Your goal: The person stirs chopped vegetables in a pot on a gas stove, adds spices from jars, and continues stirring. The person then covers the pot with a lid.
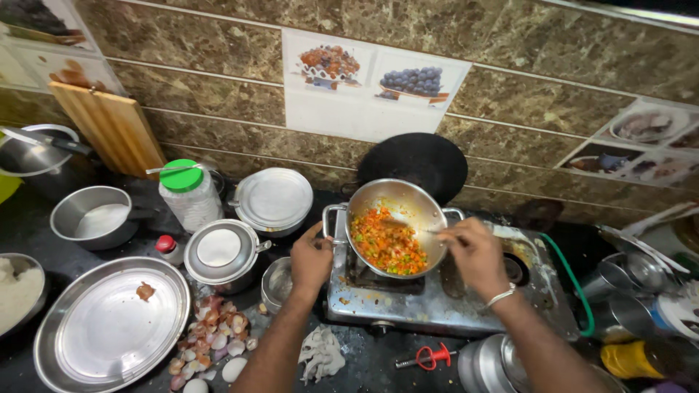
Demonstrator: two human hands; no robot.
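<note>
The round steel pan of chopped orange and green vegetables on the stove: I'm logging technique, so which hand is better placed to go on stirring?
Probably the right hand: it holds the metal spoon inside the round steel pan, while the left hand grips the pan's side handle.

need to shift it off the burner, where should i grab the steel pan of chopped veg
By the loop handles on the rim of the steel pan, one from each side. The left hand already grips the left one; the bowl itself sits on the stove, likely hot.

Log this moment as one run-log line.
left hand: grips pan handle | right hand: holds spoon in chopped vegetables | pan tilted on stove
</note>
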